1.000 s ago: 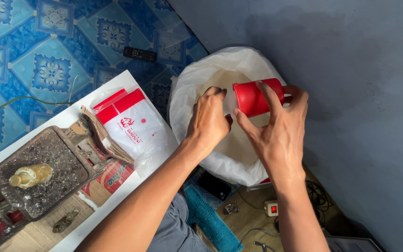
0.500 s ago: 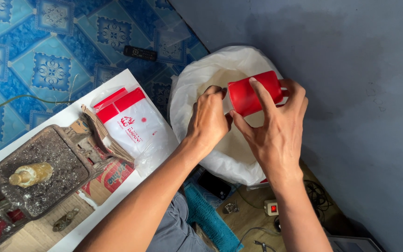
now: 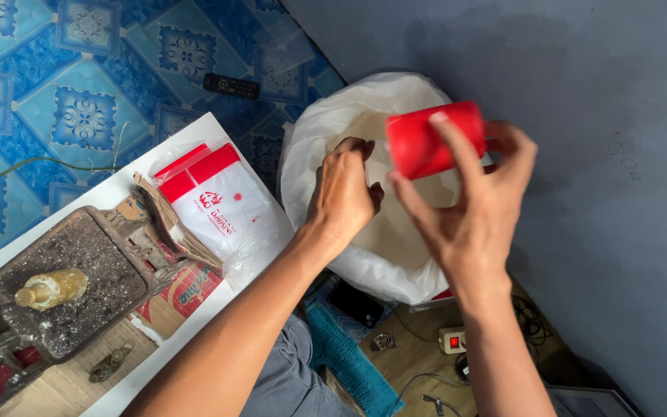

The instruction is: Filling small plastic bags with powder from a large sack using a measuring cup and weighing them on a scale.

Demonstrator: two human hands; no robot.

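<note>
Above the open white sack [image 3: 326, 131], the right hand [image 3: 472, 208] grasps one red plastic cup [image 3: 434, 139]. The cup is a smooth, glossy cylinder, lying on its side in the air, with the thumb under it and the fingers [image 3: 451, 143] curved over its top. The left hand [image 3: 345, 197] is half closed at the inner edge of the sack; its fingertips are bent down inside, and I cannot tell if they pinch something. The sack is thin, wrinkled plastic with a round mouth rolled outward, and it holds a pale, fine, grainy material [image 3: 395, 228].

To the left stands one white table [image 3: 194, 133] with a flat, matte top. On it lies one clear plastic pouch [image 3: 221, 205], shiny, with two red bands at its upper end and white content. Beside the pouch is one stack of brown, worn paper pieces [image 3: 175, 232], with soft, torn edges. Further left sits one old metal scale [image 3: 63, 282]: its tray is dark, rough and speckled, and one brass-coloured weight [image 3: 49, 289] lies on it.

On the blue patterned floor [image 3: 86, 116], with square ornament tiles, rests one black remote control [image 3: 230, 86]. Near the person's grey trouser leg [image 3: 287, 371] is one teal towel [image 3: 345, 359], fuzzy in texture, and one white power strip [image 3: 451, 340] with a red lit switch.
</note>
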